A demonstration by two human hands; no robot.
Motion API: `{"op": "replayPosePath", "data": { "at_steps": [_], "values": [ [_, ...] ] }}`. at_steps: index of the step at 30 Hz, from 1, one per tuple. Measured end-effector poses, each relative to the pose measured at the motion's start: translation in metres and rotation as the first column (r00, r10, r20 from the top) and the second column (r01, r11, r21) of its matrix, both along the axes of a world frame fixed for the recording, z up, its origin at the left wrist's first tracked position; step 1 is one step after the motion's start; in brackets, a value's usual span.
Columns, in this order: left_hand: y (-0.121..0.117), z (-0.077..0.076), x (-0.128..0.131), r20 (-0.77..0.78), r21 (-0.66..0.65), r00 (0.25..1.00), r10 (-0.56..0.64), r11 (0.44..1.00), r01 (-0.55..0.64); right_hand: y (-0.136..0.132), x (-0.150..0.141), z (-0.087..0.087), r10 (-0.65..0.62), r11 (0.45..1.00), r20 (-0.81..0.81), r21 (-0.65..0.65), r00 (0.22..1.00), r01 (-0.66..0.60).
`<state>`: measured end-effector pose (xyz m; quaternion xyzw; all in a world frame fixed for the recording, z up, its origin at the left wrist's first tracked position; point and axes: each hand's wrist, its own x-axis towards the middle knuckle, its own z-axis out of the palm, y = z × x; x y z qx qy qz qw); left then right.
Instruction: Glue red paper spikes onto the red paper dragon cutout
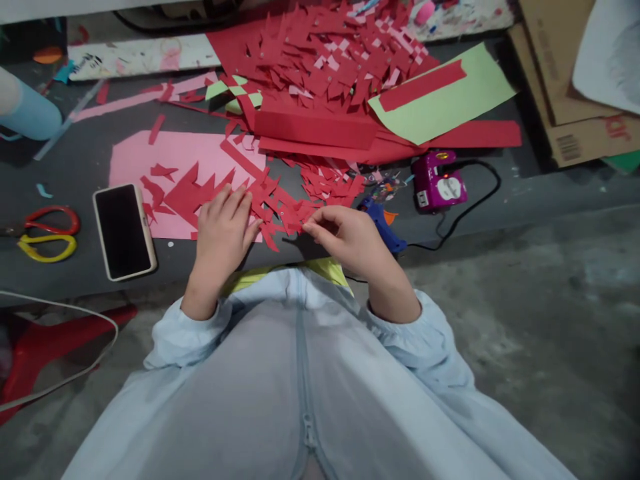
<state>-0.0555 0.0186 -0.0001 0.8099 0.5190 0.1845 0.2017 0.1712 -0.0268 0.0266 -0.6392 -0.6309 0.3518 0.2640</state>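
My left hand [223, 227] lies with its fingers stretched out over cut red paper pieces, on a pink paper sheet [187, 150]. My right hand [345, 240] is closed, thumb and forefinger pinched at the edge of a red paper piece [294, 212] near the table's front edge. Other jagged red pieces [186, 193] lie left of my left hand on the pink sheet. A loose pile of small red scraps [333, 181] sits just beyond my right hand. The pinched edge itself is mostly hidden by my fingertips.
At left are a phone [125, 232], scissors [53, 233] and a blue cup [27, 107]. A blue glue gun [385, 227] and purple power box [440, 183] with a cable lie right. Behind are a heap of red cutouts [320, 60], green paper [450, 107] and cardboard [555, 73].
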Motion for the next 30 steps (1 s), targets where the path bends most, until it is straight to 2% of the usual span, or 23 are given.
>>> {"op": "replayPosePath", "data": {
  "at_steps": [5, 10, 17, 22, 26, 30],
  "values": [
    [0.0, -0.007, -0.007, -0.165, -0.012, 0.981, -0.099, 0.995, 0.098, -0.002, 0.003, -0.003, -0.008, 1.0, 0.028, -0.026, 1.0, 0.009],
    [-0.015, -0.004, -0.02, -0.218, 0.037, 0.966, -0.142, 0.987, 0.153, -0.001, -0.006, -0.003, 0.014, 0.996, 0.083, -0.091, 0.996, -0.006],
    [-0.033, -0.007, -0.037, -0.249, 0.158, 0.948, -0.198, 0.958, 0.241, 0.001, -0.026, -0.005, 0.068, 0.985, 0.245, -0.17, 0.967, -0.026],
    [-0.037, -0.008, -0.028, -0.176, 0.283, 0.968, -0.177, 0.933, 0.222, -0.001, -0.032, -0.005, 0.103, 0.982, 0.237, -0.178, 0.966, -0.061],
    [-0.036, -0.007, -0.013, -0.062, 0.26, 0.975, -0.214, 0.939, 0.223, -0.005, -0.035, -0.001, 0.137, 0.983, 0.119, -0.139, 0.983, -0.12],
    [-0.032, -0.002, -0.004, -0.005, 0.23, 0.96, -0.279, 0.934, 0.273, -0.013, -0.029, 0.001, 0.111, 0.991, 0.035, -0.085, 0.993, -0.108]
  ]
}}
